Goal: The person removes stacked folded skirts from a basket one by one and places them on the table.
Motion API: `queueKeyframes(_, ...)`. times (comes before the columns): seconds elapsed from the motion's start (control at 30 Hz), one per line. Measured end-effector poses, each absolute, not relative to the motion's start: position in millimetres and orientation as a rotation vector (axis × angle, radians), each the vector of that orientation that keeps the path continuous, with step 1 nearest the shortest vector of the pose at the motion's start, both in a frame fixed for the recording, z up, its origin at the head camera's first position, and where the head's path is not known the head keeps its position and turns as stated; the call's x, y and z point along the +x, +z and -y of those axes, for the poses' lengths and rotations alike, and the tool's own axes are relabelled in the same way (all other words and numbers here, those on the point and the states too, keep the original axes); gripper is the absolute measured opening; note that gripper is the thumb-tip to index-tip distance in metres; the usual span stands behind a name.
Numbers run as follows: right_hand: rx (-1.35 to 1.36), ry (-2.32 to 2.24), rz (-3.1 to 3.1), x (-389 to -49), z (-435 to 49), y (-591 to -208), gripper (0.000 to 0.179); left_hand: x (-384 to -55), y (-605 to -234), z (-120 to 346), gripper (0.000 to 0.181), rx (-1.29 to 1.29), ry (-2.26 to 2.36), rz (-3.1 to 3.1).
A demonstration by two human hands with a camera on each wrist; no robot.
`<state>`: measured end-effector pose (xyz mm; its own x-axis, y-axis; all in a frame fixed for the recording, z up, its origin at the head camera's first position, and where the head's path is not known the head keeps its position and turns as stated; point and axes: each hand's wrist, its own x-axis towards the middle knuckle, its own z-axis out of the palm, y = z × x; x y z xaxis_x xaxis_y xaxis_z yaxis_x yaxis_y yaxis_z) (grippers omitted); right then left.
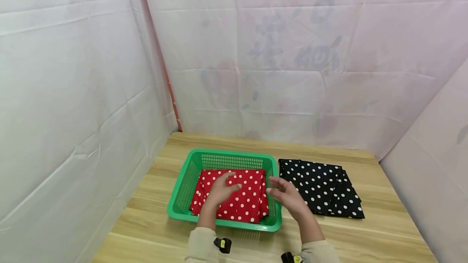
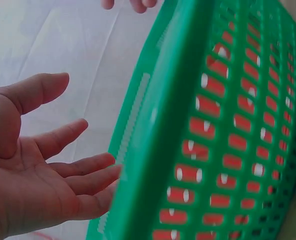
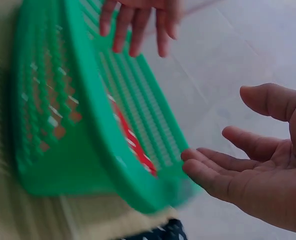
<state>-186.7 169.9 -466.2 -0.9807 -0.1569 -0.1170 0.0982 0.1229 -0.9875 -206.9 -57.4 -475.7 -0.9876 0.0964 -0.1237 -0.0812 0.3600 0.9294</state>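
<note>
A red cloth with white dots (image 1: 248, 198) lies folded inside a green plastic basket (image 1: 226, 224). Over the cloth is my left hand (image 1: 220, 191), its fingers loosely spread and holding nothing. My right hand (image 1: 290, 200) hovers by the basket's right rim, also with nothing in it. Beyond that hand, a black cloth with white dots (image 1: 316, 186) lies folded on the table. In the left wrist view the left hand (image 2: 48, 175) shows relaxed fingers close to the basket wall (image 2: 228, 130). The right wrist view shows the right hand (image 3: 258, 160) with thumb and fingers apart.
The basket and black cloth share a wood-grain table (image 1: 142, 210). White sheeting (image 1: 278, 72) hangs behind the table, with more sheeting (image 1: 73, 113) along the left side and on the right. Black wrist devices (image 1: 223, 245) sit at the sleeve cuffs.
</note>
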Motion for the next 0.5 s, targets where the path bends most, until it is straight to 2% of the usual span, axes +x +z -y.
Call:
queueKeyframes(0.13,-0.071,-1.905,-2.2,-190,-150,-474,0.046,-209,-486,75,0.057,-0.099,1.702,-2.478)
queueKeyframes(0.37,0.008,-1.769,-2.229,-199,-129,-482,0.067,-212,-509,96,0.06,-0.352,1.616,-2.574)
queueKeyframes(0.5,0.069,-1.666,-2.232,-201,-120,-492,0.071,-212,-518,101,0.059,-0.513,1.516,-2.6)
